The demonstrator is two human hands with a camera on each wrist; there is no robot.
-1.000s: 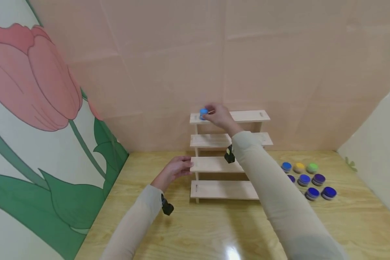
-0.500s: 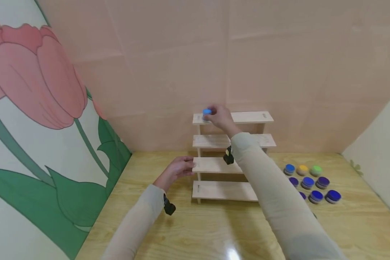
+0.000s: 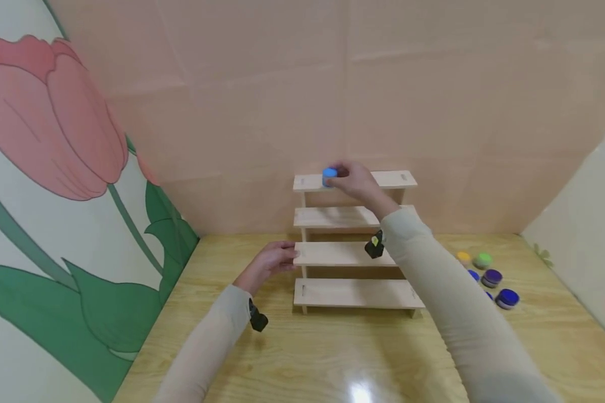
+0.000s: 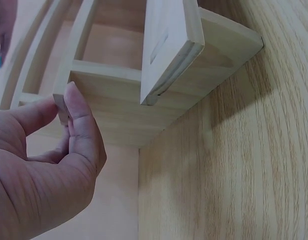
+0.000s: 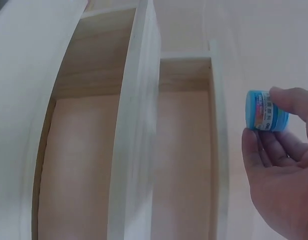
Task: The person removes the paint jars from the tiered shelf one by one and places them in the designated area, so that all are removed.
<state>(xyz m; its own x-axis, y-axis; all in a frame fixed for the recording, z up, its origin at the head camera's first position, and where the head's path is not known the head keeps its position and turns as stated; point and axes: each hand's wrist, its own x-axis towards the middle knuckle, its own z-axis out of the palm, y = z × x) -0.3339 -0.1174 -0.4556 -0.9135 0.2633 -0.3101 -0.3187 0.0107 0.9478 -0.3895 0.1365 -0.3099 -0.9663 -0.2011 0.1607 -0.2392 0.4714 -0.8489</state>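
Note:
A small jar with a light-blue lid (image 3: 329, 176) is at the top board of a stepped wooden shelf (image 3: 350, 293) in the head view. My right hand (image 3: 358, 182) pinches it between thumb and fingers. The right wrist view shows the same blue jar (image 5: 263, 111) with a printed label, lying across the grip of the right hand (image 5: 286, 165). Whether its base touches the board, I cannot tell. At the shelf's left side, my left hand (image 3: 268, 262) grips the end of the third board down. In the left wrist view, the left hand's thumb and fingers (image 4: 81, 117) pinch that board end.
Several lidded jars stand on the wooden table (image 3: 302, 358) right of the shelf, among them a yellow one (image 3: 463, 258), a green one (image 3: 483, 260) and a dark blue one (image 3: 507, 299). My right sleeve (image 3: 454, 296) hides some. A beige-pink covered wall (image 3: 262, 112) rises behind.
My right hand has moved the blue jar a little to the right along the top board. The left hand keeps its grip on the shelf. The right forearm covers more of the jars.

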